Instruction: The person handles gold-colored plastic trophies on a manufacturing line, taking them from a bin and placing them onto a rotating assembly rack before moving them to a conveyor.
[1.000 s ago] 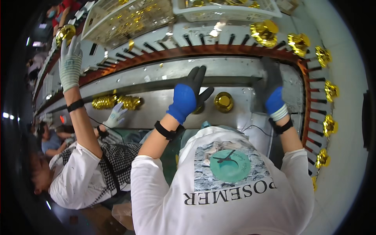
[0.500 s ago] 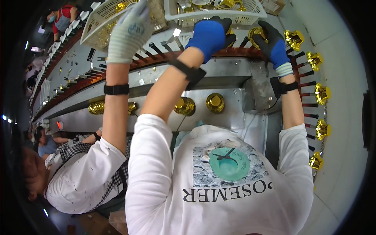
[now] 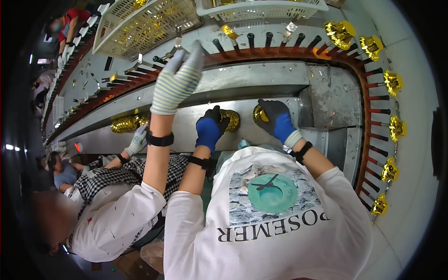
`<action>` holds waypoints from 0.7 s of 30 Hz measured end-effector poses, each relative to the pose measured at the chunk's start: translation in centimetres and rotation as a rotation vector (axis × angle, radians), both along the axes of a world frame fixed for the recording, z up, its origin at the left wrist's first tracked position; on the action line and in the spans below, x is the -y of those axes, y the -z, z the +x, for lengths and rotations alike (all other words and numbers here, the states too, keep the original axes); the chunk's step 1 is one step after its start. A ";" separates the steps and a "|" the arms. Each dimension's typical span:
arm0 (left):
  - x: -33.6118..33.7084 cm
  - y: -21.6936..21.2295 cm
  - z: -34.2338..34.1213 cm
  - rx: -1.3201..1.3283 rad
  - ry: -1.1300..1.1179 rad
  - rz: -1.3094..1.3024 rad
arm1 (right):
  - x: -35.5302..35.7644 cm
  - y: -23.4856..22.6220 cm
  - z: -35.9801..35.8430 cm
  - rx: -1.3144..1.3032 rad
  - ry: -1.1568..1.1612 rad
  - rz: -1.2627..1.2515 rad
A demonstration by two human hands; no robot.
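Both my hands wear blue gloves with dark palms and fingers, and both are low over the metal ledge (image 3: 179, 125) in front of me. My left hand (image 3: 211, 127) is closed round the left side of a stack of shiny gold flared cups (image 3: 231, 120) lying on its side. To its right, my right hand (image 3: 274, 117) grips a single gold flared cup (image 3: 258, 113), mostly hidden under the fingers. Beyond the ledge, a curved conveyor (image 3: 252, 54) carries black-tipped rods. Several gold flared cups (image 3: 339, 35) are mounted along its right side.
A co-worker's striped-gloved hand (image 3: 177, 86) reaches over the conveyor at left; their other hand (image 3: 136, 141) is near another gold stack (image 3: 123, 124). White plastic baskets (image 3: 140, 28) (image 3: 261, 10) stand behind the conveyor. A metal box (image 3: 331, 95) borders the ledge at right.
Both my hands have come back from the conveyor to the ledge, the left onto the gold stack, the right onto the single cup. The co-worker's raised hand has moved right and nearer.
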State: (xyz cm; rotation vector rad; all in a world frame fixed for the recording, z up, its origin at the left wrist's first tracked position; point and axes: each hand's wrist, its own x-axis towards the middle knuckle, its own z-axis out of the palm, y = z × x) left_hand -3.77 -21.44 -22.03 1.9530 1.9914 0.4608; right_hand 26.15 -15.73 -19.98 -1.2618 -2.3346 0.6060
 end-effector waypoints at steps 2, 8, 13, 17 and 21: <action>-0.4 0.5 0.7 0.064 -0.028 -0.049 | -0.9 0.6 -0.7 0.225 -0.030 -0.119; -13.3 -10.7 7.5 -0.609 0.591 0.443 | -1.3 -2.0 1.7 0.080 -0.027 -0.073; -22.1 -25.0 18.9 -0.449 0.933 0.664 | -0.1 -3.9 6.5 0.076 0.133 0.052; -26.2 -26.1 18.3 -0.235 0.838 0.475 | -3.6 -10.2 8.6 -0.106 0.209 0.256; -28.7 -26.4 18.6 -0.230 0.807 0.266 | -10.6 -17.6 11.6 -0.123 0.375 0.718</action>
